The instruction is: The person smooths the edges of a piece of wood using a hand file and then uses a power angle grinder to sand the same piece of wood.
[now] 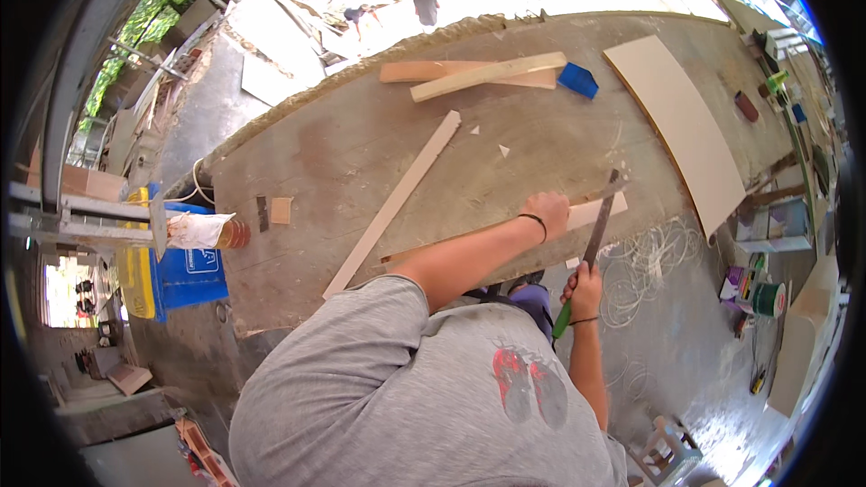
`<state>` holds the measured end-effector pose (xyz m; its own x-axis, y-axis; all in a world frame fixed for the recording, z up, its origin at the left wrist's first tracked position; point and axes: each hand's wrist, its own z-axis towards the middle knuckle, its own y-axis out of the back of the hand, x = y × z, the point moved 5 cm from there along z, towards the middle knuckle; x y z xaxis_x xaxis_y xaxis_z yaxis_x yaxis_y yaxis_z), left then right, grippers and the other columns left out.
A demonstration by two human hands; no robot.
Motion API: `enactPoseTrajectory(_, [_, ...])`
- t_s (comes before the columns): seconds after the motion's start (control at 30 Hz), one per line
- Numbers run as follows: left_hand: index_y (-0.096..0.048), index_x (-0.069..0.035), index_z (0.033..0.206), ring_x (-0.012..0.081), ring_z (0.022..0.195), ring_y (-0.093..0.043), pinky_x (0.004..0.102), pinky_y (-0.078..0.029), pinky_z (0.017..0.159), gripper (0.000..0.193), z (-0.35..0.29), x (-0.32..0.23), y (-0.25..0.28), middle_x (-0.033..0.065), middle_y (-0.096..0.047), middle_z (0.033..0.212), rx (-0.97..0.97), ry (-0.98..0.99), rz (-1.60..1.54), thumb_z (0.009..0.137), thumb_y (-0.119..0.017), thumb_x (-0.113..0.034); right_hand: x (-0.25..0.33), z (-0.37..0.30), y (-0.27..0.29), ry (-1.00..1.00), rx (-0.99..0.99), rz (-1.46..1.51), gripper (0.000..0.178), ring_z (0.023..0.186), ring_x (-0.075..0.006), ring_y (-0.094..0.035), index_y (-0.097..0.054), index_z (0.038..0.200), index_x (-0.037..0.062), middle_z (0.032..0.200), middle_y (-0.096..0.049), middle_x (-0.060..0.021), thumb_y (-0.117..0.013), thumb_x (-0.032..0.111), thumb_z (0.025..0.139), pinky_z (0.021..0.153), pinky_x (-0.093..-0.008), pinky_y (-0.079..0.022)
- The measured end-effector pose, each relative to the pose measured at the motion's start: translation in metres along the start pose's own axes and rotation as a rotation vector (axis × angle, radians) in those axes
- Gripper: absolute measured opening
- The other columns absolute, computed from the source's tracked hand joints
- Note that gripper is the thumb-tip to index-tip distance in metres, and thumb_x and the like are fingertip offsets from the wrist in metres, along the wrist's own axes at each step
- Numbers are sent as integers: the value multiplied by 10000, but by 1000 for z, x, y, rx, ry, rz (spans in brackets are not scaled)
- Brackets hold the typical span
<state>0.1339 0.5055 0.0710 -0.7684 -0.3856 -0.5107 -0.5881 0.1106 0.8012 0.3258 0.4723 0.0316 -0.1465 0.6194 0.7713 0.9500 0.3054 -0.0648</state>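
Left hand (545,213): is bearing down on the work strip (599,212), its fingers curling under and out of sight; I cannot tell whether they are clamping the wood or only pressing it
Right hand (583,289): is closing firmly around the green-handled tool (602,221), just beyond the table's near edge
Tool: is pointing its long dark blade to the far side, the green handle hanging nearer the body; the blade is crossing the view of the strip's right end, though contact is not clear
Work strip: is lying along the near edge of the worktable (316,149), running left to right beneath the left forearm
Left of it: a long pale strip (394,203) is lying at a slant; farther left, a small square piece (280,210) is resting just beside a dark rectangle (262,214)
Far side: a pale board (492,76) is crossing over an orange-brown board (404,72); a blue block (578,80) is sitting by their right end; small triangular scraps (504,151) are lying nearer
Right side: a wide pale panel (677,126) is lying lengthwise; tangled cord (645,280) is spreading over the floor below
Beyond the left end: a blue bin (191,266) is standing beside a yellow bin (138,261)
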Motion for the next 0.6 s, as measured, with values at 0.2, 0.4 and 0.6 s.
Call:
enactPoseTrajectory(0.2, [-697, -13, 866, 371, 828, -669, 454, -537, 739, 283, 7, 6, -13, 221, -677, 877, -93, -88, 46, 850, -523, -236, -21, 4, -20, 63, 51, 154, 238, 390, -108, -387, -384, 861, 130, 580, -397, 7, -452, 317, 993, 334, -283, -352])
enactPoseTrajectory(0.4, [-709, -21, 816, 371, 796, -675, 466, -543, 727, 275, 8, 3, -15, 223, -678, 842, -30, -90, 90, 835, -515, -215, 6, 17, 72, 412, -148, -680, 258, 564, -232, -525, -592, 915, 7, 668, -570, -131, -515, 252, 945, 535, -376, -417])
enactPoseTrajectory(0.6, [-661, -39, 945, 399, 874, -642, 485, -507, 785, 313, 6, 4, -2, 228, -665, 919, -1, -57, 124, 891, -509, -308, 4, -3, 36, -15, 77, 76, 191, 400, -97, -424, -495, 882, 89, 574, -446, 14, -516, 264, 957, 349, -275, -362])
